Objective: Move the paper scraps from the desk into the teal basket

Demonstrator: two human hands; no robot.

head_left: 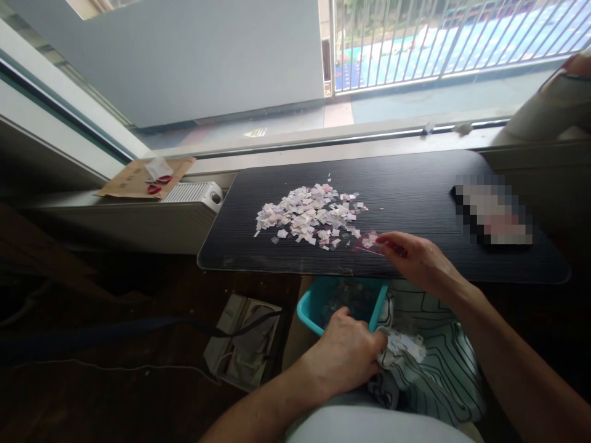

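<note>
On the dark tabletop (406, 184) lies a loose pile of small cut paper and plastic scraps (307, 212). My right hand (418, 258) pinches a small pink translucent plastic piece (369, 243) at the pile's right edge, and pale scraps show on or through it. Below the table's front edge, my left hand (344, 354) is closed over the near rim of a turquoise plastic bin (310, 311); its fingertips are hidden. Inside the bin are more scraps, in shadow. The left thumb touches a striped pale green cloth bag (446, 369), with white scraps (409, 346) lying in its folds.
A blurred-out flat object (494, 212) rests at the table's right. Left of the table, red-handled scissors (159, 183) and a clear bag (158, 167) lie on a brown envelope (124, 178) by the window. An open box (249, 344) and a strap (184, 321) are down on the left.
</note>
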